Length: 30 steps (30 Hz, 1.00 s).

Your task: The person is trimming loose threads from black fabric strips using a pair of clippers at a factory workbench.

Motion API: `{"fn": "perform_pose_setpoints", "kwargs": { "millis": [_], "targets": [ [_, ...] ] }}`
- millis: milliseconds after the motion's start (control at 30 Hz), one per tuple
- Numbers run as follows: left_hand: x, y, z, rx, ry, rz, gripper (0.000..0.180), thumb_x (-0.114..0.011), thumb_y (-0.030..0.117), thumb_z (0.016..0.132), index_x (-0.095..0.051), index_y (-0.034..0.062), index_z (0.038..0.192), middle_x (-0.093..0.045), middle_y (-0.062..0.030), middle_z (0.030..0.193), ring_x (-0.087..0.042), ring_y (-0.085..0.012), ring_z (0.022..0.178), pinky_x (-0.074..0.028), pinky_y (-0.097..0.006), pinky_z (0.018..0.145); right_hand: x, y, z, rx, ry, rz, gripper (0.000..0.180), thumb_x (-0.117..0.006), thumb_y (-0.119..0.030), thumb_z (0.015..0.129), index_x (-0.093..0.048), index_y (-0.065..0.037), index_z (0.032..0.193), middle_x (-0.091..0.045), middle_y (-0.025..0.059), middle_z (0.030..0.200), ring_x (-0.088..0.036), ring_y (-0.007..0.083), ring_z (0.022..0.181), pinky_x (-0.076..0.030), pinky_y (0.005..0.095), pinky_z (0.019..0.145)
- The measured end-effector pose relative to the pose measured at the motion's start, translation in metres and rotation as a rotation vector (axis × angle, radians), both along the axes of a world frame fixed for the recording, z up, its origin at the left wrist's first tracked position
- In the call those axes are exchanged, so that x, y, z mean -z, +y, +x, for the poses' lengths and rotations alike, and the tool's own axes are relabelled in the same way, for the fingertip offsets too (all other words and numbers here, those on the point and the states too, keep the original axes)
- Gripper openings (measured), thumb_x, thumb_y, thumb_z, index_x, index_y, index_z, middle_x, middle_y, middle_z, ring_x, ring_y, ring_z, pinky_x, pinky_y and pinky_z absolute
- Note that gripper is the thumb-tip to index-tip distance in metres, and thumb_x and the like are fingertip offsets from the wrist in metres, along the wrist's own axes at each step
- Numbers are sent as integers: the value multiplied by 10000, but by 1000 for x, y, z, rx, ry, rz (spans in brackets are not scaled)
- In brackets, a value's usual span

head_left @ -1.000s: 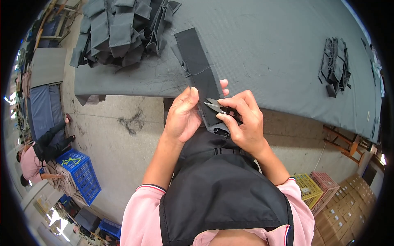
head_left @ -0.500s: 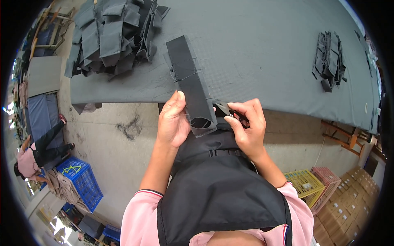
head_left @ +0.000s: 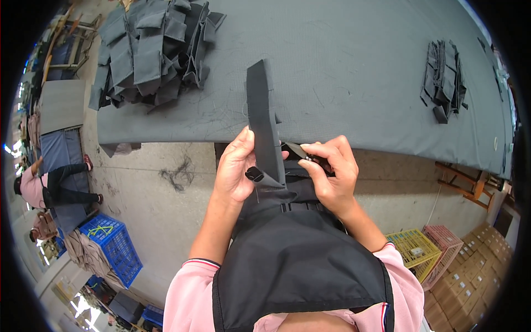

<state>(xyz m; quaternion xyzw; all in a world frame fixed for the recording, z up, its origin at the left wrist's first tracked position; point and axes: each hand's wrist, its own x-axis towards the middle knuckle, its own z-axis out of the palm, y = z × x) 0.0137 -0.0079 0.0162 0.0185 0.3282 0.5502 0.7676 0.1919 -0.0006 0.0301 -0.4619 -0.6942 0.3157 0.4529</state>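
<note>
The left hand grips a long black strap near its lower end, thumb behind and fingers curled over the edge. The right hand is closed on a small dark tool, pinched between thumb and forefinger, its tip meeting the strap at about 3 o'clock of the left hand. The strap runs up toward 12 o'clock from between the hands, its upper end lying on the grey desk; its lower end folds over, with a small rolled tab showing by the left thumb.

What kind of tool it is cannot be told; the fingers cover most of it. A black apron hides the lap below the hands.

The desk's near edge passes just behind the hands. At 11 o'clock lies a pile of grey pieces, at 2 o'clock a smaller black stack, well apart, with bare cloth between them. Left of the desk is concrete floor, with a blue crate at 8 o'clock and another person at 9 o'clock.
</note>
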Motion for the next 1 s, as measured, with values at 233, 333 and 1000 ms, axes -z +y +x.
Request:
{"fn": "perform_pose_setpoints", "kwargs": {
  "millis": [233,333,1000],
  "targets": [
    [16,-1,6,37,-483,-69,418,-422,145,922,-404,-29,1301,-560,-83,841,-449,-139,589,-398,-249,478,-3,1,-12,-84,127,-219,255,-697,43,692,-638,0,937,-472,49,769,-487,115,618,-426,240,529],
    [12,-3,15,30,-554,-113,436,-333,172,930,-397,-50,1300,-554,-120,862,-461,-150,572,-401,-247,432,0,-4,-19,-92,120,-197,263,-695,45,695,-628,0,945,-486,64,782,-517,138,636,-453,246,555],
    [3,-4,20,93,-252,-157,410,-341,156,933,-457,-94,1237,-565,-82,855,-562,-166,742,-491,-269,691,3,-6,-25,-199,106,-140,317,-731,37,641,-646,-16,942,-520,56,732,-507,143,611,-441,267,557]
  ]
}}
